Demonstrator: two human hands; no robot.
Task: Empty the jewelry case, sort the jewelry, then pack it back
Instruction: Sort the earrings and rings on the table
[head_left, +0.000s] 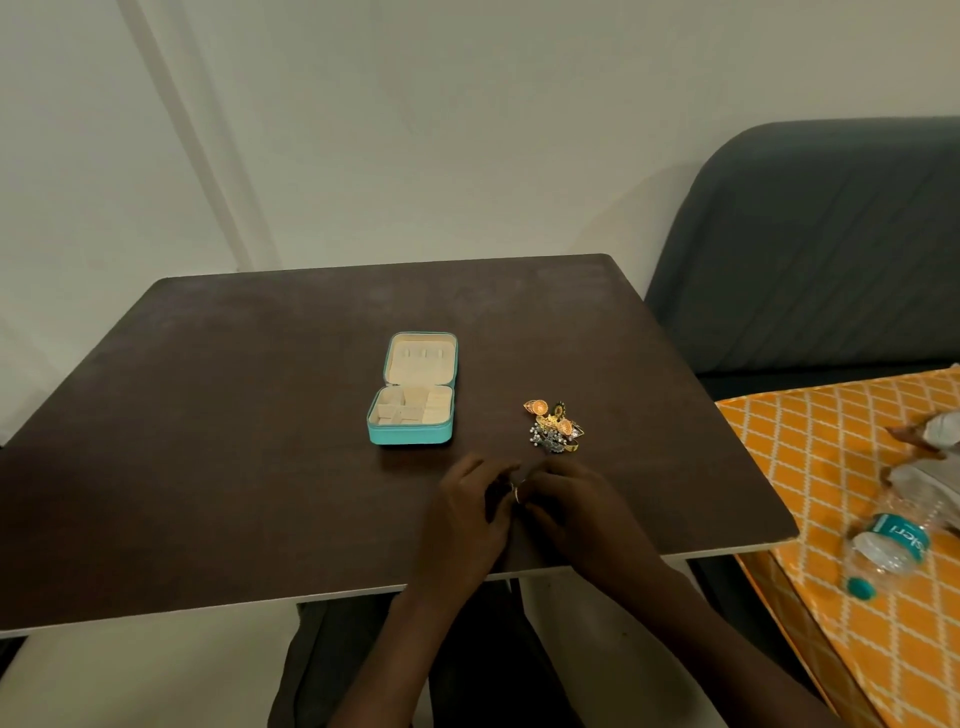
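At a dark brown table (208, 415), my left hand (467, 512) and right hand (576, 512) meet near the front edge, fingers curled inward and close together around a small gold ring (518, 492) that shows between them; it is too small and too hidden for me to say which hand actually grips it. The turquoise jewelry case (413, 389) lies open toward the middle of the table, well apart from my hands, its lid (422, 359) folded back flat and its cream-lined compartments showing no pieces in them. To the right of the case and just beyond my right hand sits a small heap of jewelry (553, 426) on the bare tabletop: gold round pieces at the far side, silver beaded pieces at the near side, tangled so that I cannot tell them apart one by one. Off the table's right edge, a clear plastic water bottle (891, 545) with a teal label and cap lies on its side on an orange patterned cloth (810, 457), in front of a dark grey sofa (831, 249).
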